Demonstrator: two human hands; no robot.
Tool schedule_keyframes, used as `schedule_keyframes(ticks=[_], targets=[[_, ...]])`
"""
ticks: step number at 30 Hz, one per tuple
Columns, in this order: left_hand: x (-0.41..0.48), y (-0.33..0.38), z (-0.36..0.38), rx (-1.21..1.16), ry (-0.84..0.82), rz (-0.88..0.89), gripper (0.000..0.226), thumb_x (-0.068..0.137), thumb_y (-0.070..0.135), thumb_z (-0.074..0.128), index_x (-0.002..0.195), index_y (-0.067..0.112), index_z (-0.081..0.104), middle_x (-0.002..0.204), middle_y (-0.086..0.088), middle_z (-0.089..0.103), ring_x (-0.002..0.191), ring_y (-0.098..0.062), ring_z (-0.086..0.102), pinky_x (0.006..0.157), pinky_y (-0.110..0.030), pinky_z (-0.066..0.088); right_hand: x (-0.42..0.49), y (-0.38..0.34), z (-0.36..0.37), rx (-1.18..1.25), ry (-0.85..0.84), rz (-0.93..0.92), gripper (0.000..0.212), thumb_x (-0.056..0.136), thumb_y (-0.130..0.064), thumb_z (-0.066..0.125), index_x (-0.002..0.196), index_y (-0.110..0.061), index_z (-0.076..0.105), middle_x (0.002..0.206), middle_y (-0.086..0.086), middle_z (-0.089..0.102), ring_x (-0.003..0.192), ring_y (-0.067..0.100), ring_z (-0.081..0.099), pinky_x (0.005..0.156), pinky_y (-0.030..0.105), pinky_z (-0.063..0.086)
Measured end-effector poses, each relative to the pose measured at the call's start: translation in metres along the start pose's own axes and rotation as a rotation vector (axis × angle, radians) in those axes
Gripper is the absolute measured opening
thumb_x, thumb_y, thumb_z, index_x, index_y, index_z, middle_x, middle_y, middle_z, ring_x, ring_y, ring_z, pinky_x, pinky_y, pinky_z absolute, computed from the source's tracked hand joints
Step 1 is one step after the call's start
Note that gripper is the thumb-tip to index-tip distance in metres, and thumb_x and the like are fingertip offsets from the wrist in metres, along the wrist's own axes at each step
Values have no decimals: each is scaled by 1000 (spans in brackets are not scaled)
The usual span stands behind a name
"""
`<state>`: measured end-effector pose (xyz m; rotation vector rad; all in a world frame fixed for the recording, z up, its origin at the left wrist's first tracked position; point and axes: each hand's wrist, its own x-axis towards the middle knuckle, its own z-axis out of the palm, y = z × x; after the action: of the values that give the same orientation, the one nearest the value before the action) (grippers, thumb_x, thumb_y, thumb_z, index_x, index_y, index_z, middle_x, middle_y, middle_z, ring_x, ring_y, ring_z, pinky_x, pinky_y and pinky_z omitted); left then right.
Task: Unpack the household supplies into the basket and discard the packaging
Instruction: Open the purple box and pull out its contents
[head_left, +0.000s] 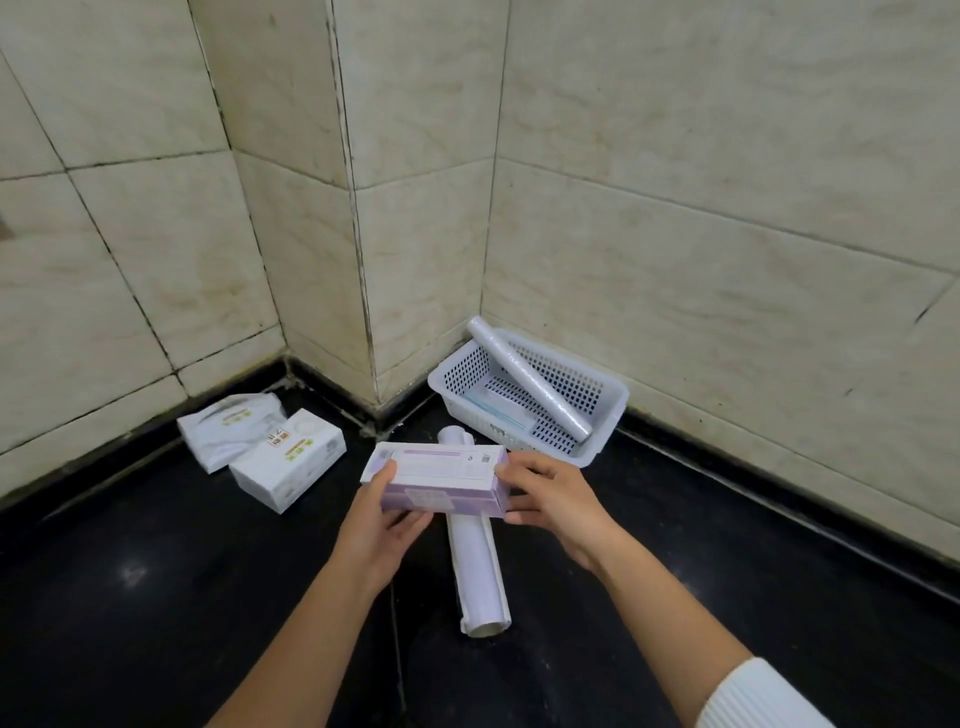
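Glossy black floor (156, 597) reflecting light; matt, stained wall tiles (701, 182); perforated white plastic basket (608, 410); smooth printed cardboard box (441, 483); film-wrapped shiny roll (524, 379).

Head cam looks fwd/down (close) at black floor (156, 597), tiled corner.

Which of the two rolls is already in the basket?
The clear-wrapped roll, leaning across the white basket; the other roll lies on the black floor.

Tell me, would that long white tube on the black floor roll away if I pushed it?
Probably: the long white tube is round and the black floor looks smooth and glossy. It looks hollow at the end, so likely light. A raised edge along it might stop the rolling.
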<state>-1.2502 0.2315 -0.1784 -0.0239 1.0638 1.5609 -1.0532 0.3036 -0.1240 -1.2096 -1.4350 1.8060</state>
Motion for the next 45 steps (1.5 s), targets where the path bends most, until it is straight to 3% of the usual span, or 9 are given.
schedule_keyframes(ticks=[5,10,15,18,23,29,35,40,45], targets=[[5,10,-5,251,-18,53,52,81,27,72,127,13,52,129,-16,59,107,-24,62,91,-39,51,9,-1,-2,-39,82,10,23,78,-21,70,98,-11,73,82,6,74,68,16,68,63,25,56],[-2,14,14,996,57,550,106,55,55,82,144,40,27,154,0,21,137,-21,27,110,-42,30,16,-8,-9,-55,143,2,21,74,-19,68,91,-7,73,77,6,68,63,17,61,59,27,53],[-8,16,44,1727,-222,917,89,55,79,58,135,52,31,147,23,33,144,-7,11,114,-53,-4,21,-19,-10,-118,129,-29,22,74,-19,71,93,-8,71,71,3,69,59,14,63,59,27,53],[-8,19,55,1666,-303,854,69,61,78,56,123,49,44,121,26,55,120,0,44,114,-53,10,20,-22,-12,-186,102,-43,16,76,-15,70,92,-13,72,75,8,75,62,15,68,60,27,56],[-4,13,55,1587,-387,820,63,62,59,73,117,43,48,109,20,55,103,-6,50,94,-43,43,16,-22,-21,-213,77,-46,17,76,-14,68,92,-10,72,81,15,74,67,19,68,64,31,60],[-1,13,46,1382,-367,728,57,57,55,79,105,50,48,104,25,55,99,6,51,76,-23,44,16,-22,-35,7,173,-23,20,81,-5,61,97,-7,73,97,15,73,79,22,72,58,33,58],[0,11,46,1386,-285,792,63,59,56,80,112,50,46,108,24,54,104,2,51,83,-30,49,8,-17,-36,-914,337,-588,42,70,-3,69,109,-18,68,111,-3,59,107,14,48,93,29,38],[-6,9,51,1392,-305,826,63,62,53,80,114,43,47,108,20,54,105,-4,51,84,-34,51,0,-29,-22,-561,115,-354,8,78,-21,62,78,-21,70,88,-5,64,83,-1,54,75,19,42],[-11,12,53,1373,-284,869,62,61,51,79,114,44,48,107,21,54,104,-3,50,85,-33,49,-4,-36,-22,-417,58,-340,25,83,-11,66,58,-8,64,64,1,56,60,5,48,63,20,40]])
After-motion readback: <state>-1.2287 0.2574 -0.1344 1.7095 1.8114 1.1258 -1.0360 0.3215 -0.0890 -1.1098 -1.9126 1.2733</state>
